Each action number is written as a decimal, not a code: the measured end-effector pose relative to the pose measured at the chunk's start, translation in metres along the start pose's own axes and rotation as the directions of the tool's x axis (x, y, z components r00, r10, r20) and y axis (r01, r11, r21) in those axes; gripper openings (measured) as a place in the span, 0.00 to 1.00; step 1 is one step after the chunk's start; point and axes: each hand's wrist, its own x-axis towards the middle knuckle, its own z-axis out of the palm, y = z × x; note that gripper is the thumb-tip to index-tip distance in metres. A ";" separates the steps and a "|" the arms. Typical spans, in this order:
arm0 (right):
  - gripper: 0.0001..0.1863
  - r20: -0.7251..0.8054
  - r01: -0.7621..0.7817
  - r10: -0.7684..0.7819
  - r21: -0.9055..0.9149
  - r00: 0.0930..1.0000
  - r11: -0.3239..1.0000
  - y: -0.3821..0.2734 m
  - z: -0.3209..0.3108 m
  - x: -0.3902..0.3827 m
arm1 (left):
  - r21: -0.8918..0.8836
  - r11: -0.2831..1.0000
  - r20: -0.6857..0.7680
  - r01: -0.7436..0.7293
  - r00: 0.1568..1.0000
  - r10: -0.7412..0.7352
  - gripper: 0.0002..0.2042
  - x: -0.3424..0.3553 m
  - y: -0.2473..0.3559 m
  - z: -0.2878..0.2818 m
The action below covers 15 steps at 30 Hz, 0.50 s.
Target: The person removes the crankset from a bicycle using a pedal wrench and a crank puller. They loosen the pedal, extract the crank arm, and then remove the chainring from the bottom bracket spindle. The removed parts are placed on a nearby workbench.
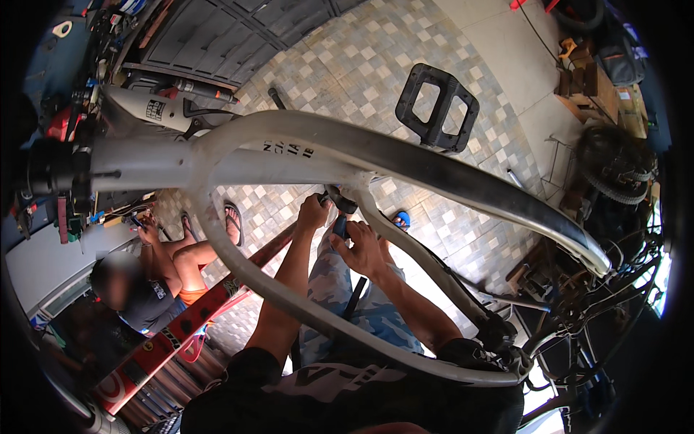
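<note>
A grey bicycle frame (275, 170) stretches across the view, with a black platform pedal (437, 108) on its far side. Below the frame's middle, my left hand (314, 211) is closed beside a dark rounded part (341, 201), its fingers curled at that part's left end. My right hand (363, 249) sits just to the right and nearer to me, fingers bent around a small dark-blue piece (340, 227) whose kind I cannot make out. Both hands work close together, and what lies between the fingers is mostly hidden.
A person (155, 278) sits low at the left, beside a red frame tube (181, 329) leaning diagonally. Cluttered tools and a dark cabinet (217, 43) line the far left. Wooden boxes (596, 87), wheels and bike parts (614, 170) crowd the right. Patterned tiles (347, 79) cover the floor.
</note>
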 end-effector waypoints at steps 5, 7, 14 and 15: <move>0.18 0.076 -0.255 0.261 -0.081 0.962 0.964 -0.031 -0.011 0.001 | 0.088 0.975 -0.097 -0.206 0.972 0.214 0.17 0.014 -0.049 0.022; 0.19 0.027 -0.221 0.224 -0.076 0.974 0.972 -0.029 -0.014 -0.001 | 0.113 0.957 -0.141 -0.269 0.949 0.283 0.17 0.013 -0.049 0.020; 0.20 -0.107 0.043 -0.040 0.025 0.993 0.999 -0.008 -0.010 0.004 | 0.123 0.975 -0.213 -0.182 0.955 0.205 0.20 -0.010 -0.006 -0.029; 0.20 -0.115 0.062 -0.052 0.088 0.992 0.994 -0.007 -0.007 0.004 | 0.172 0.964 -0.208 -0.205 0.949 0.238 0.21 -0.012 -0.004 -0.036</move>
